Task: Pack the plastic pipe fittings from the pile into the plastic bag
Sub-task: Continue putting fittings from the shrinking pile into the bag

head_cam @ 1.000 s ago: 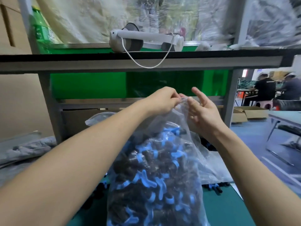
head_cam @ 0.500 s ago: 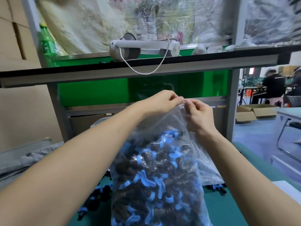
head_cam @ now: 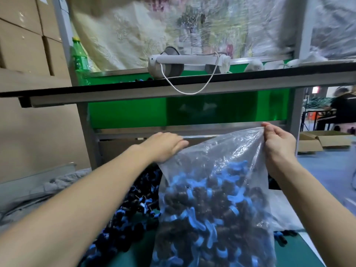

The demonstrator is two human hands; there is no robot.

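Soft, even indoor light falls from overhead, moderately bright, with no hard shadows. The sheeting [head_cam: 192, 26] at 12 o'clock is smeared by motion blur, worst toward 2 o'clock. Pale glare streaks the crinkled bag [head_cam: 237, 151] near centre. Under the shelf [head_cam: 173, 89] it is dimmer, and the pile [head_cam: 134, 218] at 7 o'clock sits in murky shade. Wide-angle distortion tilts the shelf edge and swells the left forearm [head_cam: 77, 209] and right forearm [head_cam: 317, 199] at the lower corners. A person [head_cam: 344, 106] at 3 o'clock is out of focus.
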